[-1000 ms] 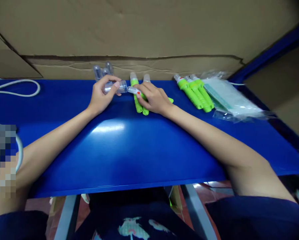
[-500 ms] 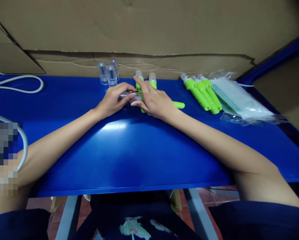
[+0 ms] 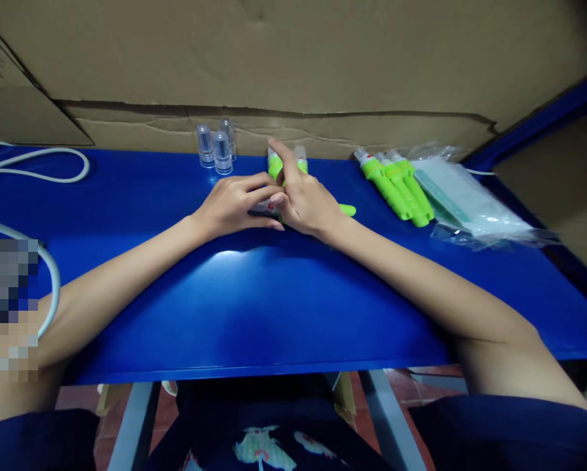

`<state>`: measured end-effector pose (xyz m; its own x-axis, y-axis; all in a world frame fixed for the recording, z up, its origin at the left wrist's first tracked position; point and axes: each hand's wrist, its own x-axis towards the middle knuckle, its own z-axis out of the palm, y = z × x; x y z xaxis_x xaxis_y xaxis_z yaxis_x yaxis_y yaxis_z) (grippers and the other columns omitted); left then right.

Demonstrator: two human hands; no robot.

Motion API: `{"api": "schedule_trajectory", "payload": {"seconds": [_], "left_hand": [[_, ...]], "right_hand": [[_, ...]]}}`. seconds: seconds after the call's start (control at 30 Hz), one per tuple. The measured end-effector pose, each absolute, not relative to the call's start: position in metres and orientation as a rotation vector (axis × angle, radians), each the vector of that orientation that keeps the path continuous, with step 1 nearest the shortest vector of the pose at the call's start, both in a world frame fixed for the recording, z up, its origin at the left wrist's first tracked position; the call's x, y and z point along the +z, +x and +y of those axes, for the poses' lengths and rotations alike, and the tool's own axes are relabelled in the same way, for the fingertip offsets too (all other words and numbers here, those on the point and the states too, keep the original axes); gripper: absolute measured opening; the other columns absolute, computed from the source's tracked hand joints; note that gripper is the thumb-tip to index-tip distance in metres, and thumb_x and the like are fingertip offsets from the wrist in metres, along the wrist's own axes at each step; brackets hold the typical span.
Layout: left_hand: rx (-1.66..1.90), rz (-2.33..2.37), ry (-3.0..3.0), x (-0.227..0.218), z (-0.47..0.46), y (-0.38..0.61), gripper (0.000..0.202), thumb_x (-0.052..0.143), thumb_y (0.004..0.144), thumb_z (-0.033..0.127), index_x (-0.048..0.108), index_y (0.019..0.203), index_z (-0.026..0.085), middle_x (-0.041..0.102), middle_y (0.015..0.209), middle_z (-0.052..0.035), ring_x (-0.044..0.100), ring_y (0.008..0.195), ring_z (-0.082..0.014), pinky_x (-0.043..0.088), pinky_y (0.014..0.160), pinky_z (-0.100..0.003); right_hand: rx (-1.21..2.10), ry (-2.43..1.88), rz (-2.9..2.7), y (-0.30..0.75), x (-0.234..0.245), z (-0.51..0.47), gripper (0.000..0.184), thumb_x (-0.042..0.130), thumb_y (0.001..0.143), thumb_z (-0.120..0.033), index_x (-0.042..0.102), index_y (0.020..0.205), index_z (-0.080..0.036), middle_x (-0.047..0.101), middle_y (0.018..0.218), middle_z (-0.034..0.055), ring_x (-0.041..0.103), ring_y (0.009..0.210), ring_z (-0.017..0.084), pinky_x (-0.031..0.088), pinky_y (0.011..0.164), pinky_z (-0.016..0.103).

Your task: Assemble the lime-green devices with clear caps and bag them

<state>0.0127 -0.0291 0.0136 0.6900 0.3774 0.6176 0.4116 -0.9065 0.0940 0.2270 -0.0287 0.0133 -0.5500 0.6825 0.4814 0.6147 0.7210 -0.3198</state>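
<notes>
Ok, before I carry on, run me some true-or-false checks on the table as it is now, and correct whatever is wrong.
1. The left hand and right hand are close together. True.
2. One end of a lime-green stick shows beyond the right hand. True.
3. Only two clear domed caps stand upright near the cardboard. False: three clear domed caps stand there.
4. The tabletop is blue. True.
5. The clear plastic bag lies left of the three grouped lime-green sticks. False: it lies to their right.
</notes>
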Motion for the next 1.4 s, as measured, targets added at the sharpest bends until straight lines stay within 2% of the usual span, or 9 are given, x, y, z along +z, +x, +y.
{"api": "schedule_trajectory", "payload": {"seconds": [0.17,0.27,0.47,0.57,0.73,0.9,1.17,1.3,1.4], "left_hand": [[-1.070,-0.728,-2.690,0.011,-0.032,0.016,0.036,0.069,0.094,0.052,0.077,0.112,0.022,0.082,0.100,-0.0055,0.078,0.085,-0.0196,0.052,0.065,-0.027],[-1.109,-0.789,-2.656,0.008,-0.033,0.019,0.034,0.069,0.093,0.053,0.079,0.108,0.024,0.082,0.096,-0.0041,0.079,0.082,-0.0200,0.052,0.064,-0.028],[-1.138,-0.874,-2.728,0.009,-0.036,0.021,0.028,0.071,0.089,0.051,0.081,0.104,0.029,0.083,0.102,-0.0028,0.080,0.090,-0.0234,0.058,0.073,-0.033],[-1.155,-0.870,-2.760,0.007,-0.035,0.020,0.030,0.071,0.088,0.053,0.081,0.106,0.031,0.084,0.104,-0.0021,0.081,0.092,-0.0235,0.060,0.077,-0.034],[-1.218,-0.906,-2.769,0.005,-0.034,0.019,0.034,0.076,0.084,0.053,0.082,0.110,0.031,0.084,0.105,-0.0012,0.081,0.087,-0.0219,0.061,0.078,-0.032],[-1.410,-1.056,-2.810,0.011,-0.035,0.016,0.041,0.081,0.081,0.053,0.081,0.112,0.027,0.084,0.101,-0.0021,0.080,0.086,-0.0228,0.062,0.081,-0.034],[-1.672,-1.418,-2.655,0.005,-0.005,-0.007,0.058,0.082,0.079,0.063,0.079,0.113,0.016,0.081,0.112,-0.0157,0.077,0.102,-0.0320,0.063,0.092,-0.049],[-1.708,-1.443,-2.637,-0.002,0.004,-0.014,0.060,0.082,0.079,0.064,0.078,0.114,0.015,0.081,0.112,-0.0154,0.077,0.101,-0.0300,0.064,0.091,-0.047],[-1.793,-1.443,-2.613,-0.004,0.008,-0.017,0.060,0.086,0.073,0.064,0.080,0.108,0.016,0.082,0.106,-0.0126,0.077,0.097,-0.0266,0.065,0.088,-0.042]], "right_hand": [[0.271,-1.020,-2.285,0.221,0.019,-0.034,0.115,0.008,0.089,-0.093,0.018,0.167,-0.009,0.065,0.130,0.0250,0.071,0.108,0.032,0.060,0.091,0.051],[0.301,-1.034,-2.262,0.219,0.021,-0.035,0.114,0.007,0.091,-0.091,0.015,0.167,-0.006,0.067,0.122,0.0231,0.071,0.100,0.030,0.060,0.087,0.047],[0.186,-1.056,-2.171,0.215,0.013,-0.032,0.089,0.005,0.103,-0.077,0.011,0.170,-0.019,0.067,0.115,0.0127,0.072,0.096,0.024,0.060,0.082,0.039],[0.164,-1.040,-2.154,0.212,0.013,-0.033,0.083,0.004,0.105,-0.072,0.017,0.168,-0.020,0.068,0.116,0.0126,0.071,0.099,0.024,0.059,0.082,0.037],[0.332,-0.916,-2.044,0.211,0.023,-0.036,0.093,0.012,0.100,-0.083,0.034,0.154,-0.011,0.071,0.104,0.0123,0.070,0.087,0.023,0.060,0.082,0.039],[0.204,-0.908,-2.185,0.219,0.039,-0.035,0.079,0.013,0.105,-0.076,0.058,0.129,-0.015,0.072,0.114,0.0146,0.070,0.105,0.026,0.057,0.096,0.045],[-0.236,-0.944,-2.412,0.248,0.031,-0.012,0.068,0.029,0.106,-0.066,0.060,0.136,-0.014,0.067,0.134,0.0225,0.060,0.131,0.039,0.042,0.112,0.065],[-0.267,-1.005,-2.306,0.266,0.017,0.005,0.066,0.034,0.105,-0.065,0.058,0.141,-0.014,0.063,0.138,0.0236,0.058,0.134,0.040,0.039,0.113,0.068],[-0.232,-1.025,-2.250,0.276,0.006,0.015,0.064,0.034,0.105,-0.066,0.060,0.137,-0.017,0.066,0.132,0.0219,0.060,0.129,0.037,0.044,0.111,0.064]]}}
